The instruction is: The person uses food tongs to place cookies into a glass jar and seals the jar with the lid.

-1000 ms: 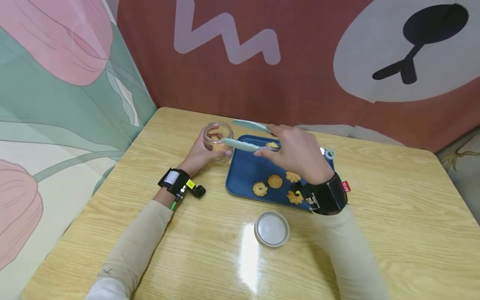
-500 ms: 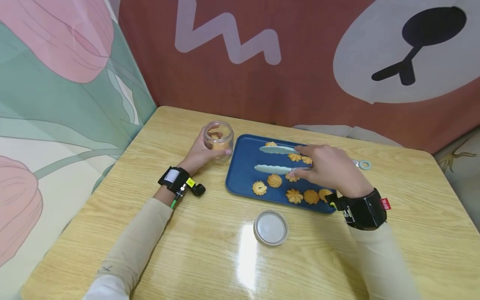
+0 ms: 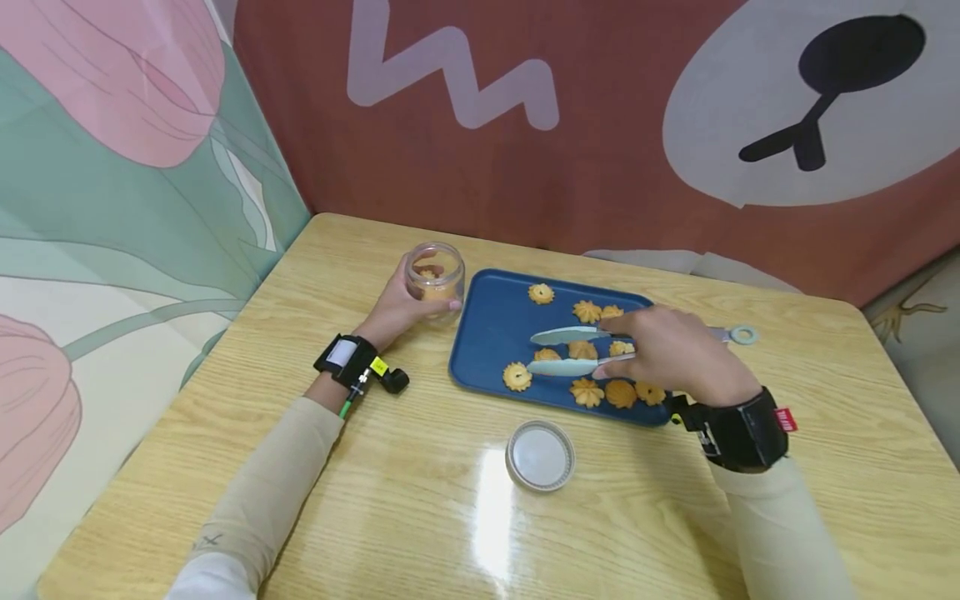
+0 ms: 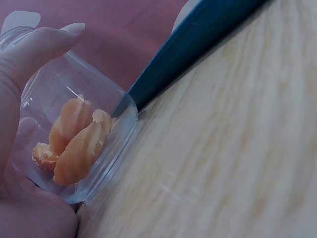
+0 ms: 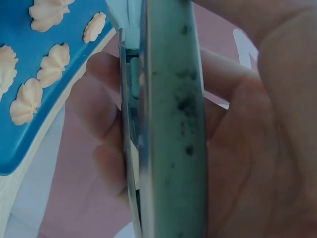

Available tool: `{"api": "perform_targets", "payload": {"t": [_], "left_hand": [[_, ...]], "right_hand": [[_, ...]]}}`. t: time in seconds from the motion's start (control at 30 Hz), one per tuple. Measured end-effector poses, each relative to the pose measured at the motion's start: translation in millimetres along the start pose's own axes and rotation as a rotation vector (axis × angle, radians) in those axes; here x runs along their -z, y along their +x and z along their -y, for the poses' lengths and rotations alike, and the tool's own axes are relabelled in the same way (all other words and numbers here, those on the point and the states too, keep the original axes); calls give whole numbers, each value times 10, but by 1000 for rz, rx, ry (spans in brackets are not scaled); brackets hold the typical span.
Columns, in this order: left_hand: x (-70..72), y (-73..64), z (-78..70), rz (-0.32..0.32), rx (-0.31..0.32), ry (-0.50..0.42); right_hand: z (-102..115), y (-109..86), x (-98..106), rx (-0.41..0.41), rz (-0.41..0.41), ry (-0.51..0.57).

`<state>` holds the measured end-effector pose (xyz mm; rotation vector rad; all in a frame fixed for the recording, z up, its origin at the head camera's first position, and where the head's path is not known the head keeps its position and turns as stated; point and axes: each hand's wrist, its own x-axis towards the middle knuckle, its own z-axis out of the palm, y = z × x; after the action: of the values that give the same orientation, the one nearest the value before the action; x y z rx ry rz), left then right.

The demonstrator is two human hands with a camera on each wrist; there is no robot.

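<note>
One hand [image 3: 678, 350] round tongs [image 3: 567, 335]; illegible tag [image 3: 785, 419]

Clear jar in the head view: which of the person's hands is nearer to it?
Left. The left hand grips the jar around its side; the right hand is apart from it, over the right part of the blue tray, holding the tongs.

Both sleeves [image 3: 281, 467] are beige. Behind the grip of the left hand [image 3: 397, 308] is a black wristband [image 3: 362, 363] with white patch [image 3: 342, 352], yellow label [image 3: 379, 367] and green cable [image 3: 346, 409]; behind the right hand [image 3: 671, 350], a black strap [image 3: 742, 433] with red tag [image 3: 785, 419].
</note>
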<state>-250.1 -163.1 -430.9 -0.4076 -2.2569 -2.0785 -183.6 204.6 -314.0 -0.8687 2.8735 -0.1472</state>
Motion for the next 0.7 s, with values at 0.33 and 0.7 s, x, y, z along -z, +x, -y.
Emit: {"api": "perform_targets", "payload": {"t": [0.33,0.7], "left_hand": [[-17,-11,-54,8,14,1],[-71,-134,-361,6,44,21]], "right_hand": [[80,-23,-6,-39,-7,-59],[160,-24,22,-6,-37,-93]]}}
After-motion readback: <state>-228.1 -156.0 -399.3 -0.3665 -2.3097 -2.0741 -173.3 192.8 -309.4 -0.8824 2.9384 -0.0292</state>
